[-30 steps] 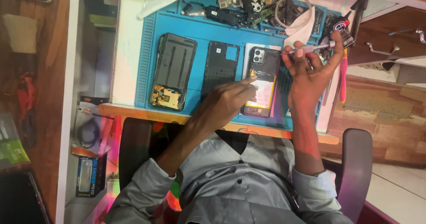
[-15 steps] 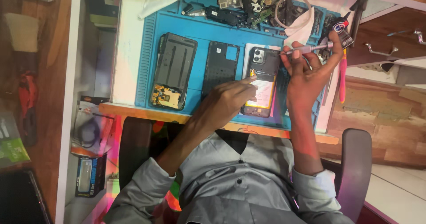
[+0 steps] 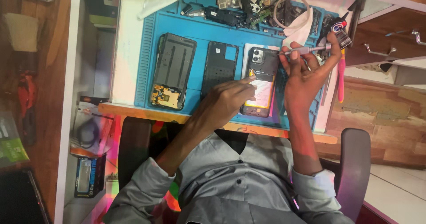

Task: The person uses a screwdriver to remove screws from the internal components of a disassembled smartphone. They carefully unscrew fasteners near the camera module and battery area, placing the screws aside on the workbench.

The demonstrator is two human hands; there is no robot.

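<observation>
Altogether three phone bodies [image 3: 260, 80] lie under two hands [image 3: 230, 97].

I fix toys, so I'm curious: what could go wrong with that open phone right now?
1. The left hand presses a fingertip on the open phone; pushing too hard might harm its bare insides.
2. The right hand pinches a thin metal tool above the phone; if the grip slips, it could fall on it.
3. Small loose parts are heaped at the far edge of the blue mat and could easily get mixed up or lost.
</observation>
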